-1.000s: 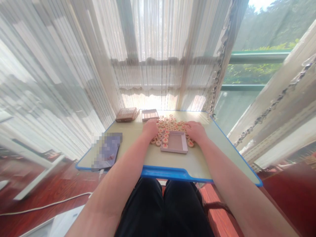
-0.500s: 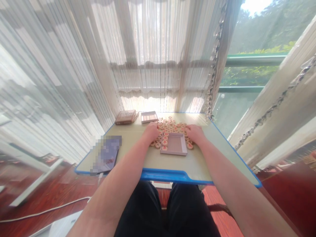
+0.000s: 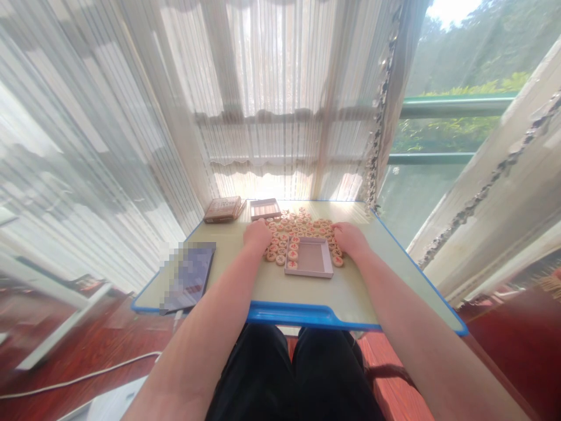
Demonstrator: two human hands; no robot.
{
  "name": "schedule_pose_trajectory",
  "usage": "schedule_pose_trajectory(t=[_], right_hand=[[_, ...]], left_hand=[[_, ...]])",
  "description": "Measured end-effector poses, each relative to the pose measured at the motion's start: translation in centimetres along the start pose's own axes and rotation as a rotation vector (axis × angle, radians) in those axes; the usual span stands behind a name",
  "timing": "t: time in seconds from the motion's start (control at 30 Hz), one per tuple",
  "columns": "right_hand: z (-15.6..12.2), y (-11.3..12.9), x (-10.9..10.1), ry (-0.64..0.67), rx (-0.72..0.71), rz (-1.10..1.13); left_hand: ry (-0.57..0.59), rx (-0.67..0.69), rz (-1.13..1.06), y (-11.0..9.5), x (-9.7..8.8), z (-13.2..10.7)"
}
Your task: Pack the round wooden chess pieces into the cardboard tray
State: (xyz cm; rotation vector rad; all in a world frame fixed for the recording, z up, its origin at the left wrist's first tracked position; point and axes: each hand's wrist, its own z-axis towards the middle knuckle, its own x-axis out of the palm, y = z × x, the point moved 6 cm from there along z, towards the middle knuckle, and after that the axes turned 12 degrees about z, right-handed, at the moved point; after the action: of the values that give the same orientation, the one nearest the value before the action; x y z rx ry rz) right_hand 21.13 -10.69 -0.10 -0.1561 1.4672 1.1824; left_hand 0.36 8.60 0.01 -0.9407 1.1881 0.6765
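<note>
Hands are flanking the shallow pink cardboard tray [image 3: 313, 257] on the pale blue-rimmed counter [image 3: 307, 292]. They are pressing on round wooden game discs [image 3: 302, 223] heaped around it. The right hand [image 3: 349, 238] is lying open to the tray's right. The left hand [image 3: 258, 234], to its left, is hiding its fingers, so I cannot tell its grip. Both seem to be corralling discs.

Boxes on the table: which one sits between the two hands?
The pale shallow open tray nearest the person, between left hand and right hand. The brown box and the smaller tray lie at the far edge.
</note>
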Motion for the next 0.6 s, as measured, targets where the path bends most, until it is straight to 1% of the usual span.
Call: schedule_pose_trajectory(t=[0.1,0.23,0.3,0.37,0.43,0.53,0.6], right_hand=[[0.0,-0.1,0.0,-0.007,-0.003,0.005],[0.1,-0.2,0.1,-0.010,0.002,0.015],[0.1,-0.1,0.1,-0.012,0.006,0.015],[-0.1,0.1,0.0,-0.015,0.008,0.016],[-0.3,0.1,-0.5,-0.041,0.049,0.026],[-0.9,-0.6,-2.1,-0.183,0.189,0.070],[-1.2,-1.0,-3.0,-0.263,0.246,0.105]], left_hand=[[0.005,-0.013,-0.176,0.0,0.6,0.6],[-0.030,-0.160,-0.557,1.1,0.7,1.2],[-0.057,-0.225,-0.672,1.7,0.5,1.4],[-0.055,-0.259,-0.729,2.0,0.3,1.6],[-0.027,-0.266,-0.758,2.0,0.2,1.7],[0.027,-0.246,-0.784,1.7,0.1,1.9],[0.058,-0.206,-0.782,1.5,0.0,2.0]])
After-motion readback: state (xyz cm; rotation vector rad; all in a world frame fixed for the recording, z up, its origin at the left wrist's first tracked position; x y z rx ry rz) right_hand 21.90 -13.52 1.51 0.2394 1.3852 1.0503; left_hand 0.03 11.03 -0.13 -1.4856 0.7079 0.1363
